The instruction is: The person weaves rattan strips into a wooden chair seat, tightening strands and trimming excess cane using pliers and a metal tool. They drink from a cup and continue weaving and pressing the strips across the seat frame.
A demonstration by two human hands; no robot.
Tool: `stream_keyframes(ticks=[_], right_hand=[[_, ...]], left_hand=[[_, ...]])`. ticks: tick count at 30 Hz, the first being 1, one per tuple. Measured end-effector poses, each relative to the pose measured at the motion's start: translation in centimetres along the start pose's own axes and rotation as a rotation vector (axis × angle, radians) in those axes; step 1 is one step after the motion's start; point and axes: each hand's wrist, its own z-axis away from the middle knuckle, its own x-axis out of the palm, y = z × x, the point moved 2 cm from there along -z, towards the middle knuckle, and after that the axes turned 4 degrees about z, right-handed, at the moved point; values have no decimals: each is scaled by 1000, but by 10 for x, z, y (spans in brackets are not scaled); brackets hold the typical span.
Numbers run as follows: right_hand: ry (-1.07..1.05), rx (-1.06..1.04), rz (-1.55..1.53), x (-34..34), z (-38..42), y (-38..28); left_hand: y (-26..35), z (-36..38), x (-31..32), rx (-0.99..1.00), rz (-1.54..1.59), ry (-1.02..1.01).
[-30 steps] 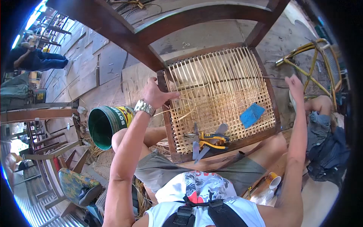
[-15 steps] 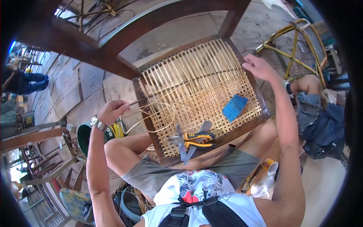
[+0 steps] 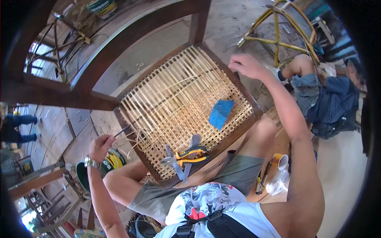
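Observation:
The woven cane seat (image 3: 178,99) of a dark wooden chair frame lies across the person's lap. A thin dark rod (image 3: 122,131) sticks out past the seat's left edge, its end pinched in my left hand (image 3: 101,147). Beyond the right edge, my right hand (image 3: 247,66) has its fingers closed near the rod's other end; what they hold is too small to make out. On the weave rest a blue piece (image 3: 221,114), yellow-and-black pliers (image 3: 191,155) and flat metal strips (image 3: 195,142). A loose cane strand curls near the left edge.
Another person's bent leg (image 3: 300,67) and dark clothing are at the right, below a yellowish cane frame (image 3: 276,37). A yellow cup (image 3: 280,160) and plastic bag (image 3: 278,181) lie by the right thigh. A green-and-yellow bucket (image 3: 113,160) stands beside the left knee.
The view has shifted, so the seat appears further left and turned slightly. My left hand still pinches the rod; my right hand stays by the right edge.

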Motion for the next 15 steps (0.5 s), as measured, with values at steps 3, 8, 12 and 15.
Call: stream_keyframes(ticks=[3, 8, 12, 15], right_hand=[[28, 48, 132, -9, -8, 39], [-17, 32, 131, -17, -13, 24], [-88, 28, 86, -12, -19, 2], [-75, 9, 144, -7, -35, 55]], left_hand=[[5, 10, -7, -33, -28, 49], [-14, 18, -16, -17, 129, 108], [-34, 13, -16, -46, 18, 120], [-21, 17, -14, -150, -58, 141]])
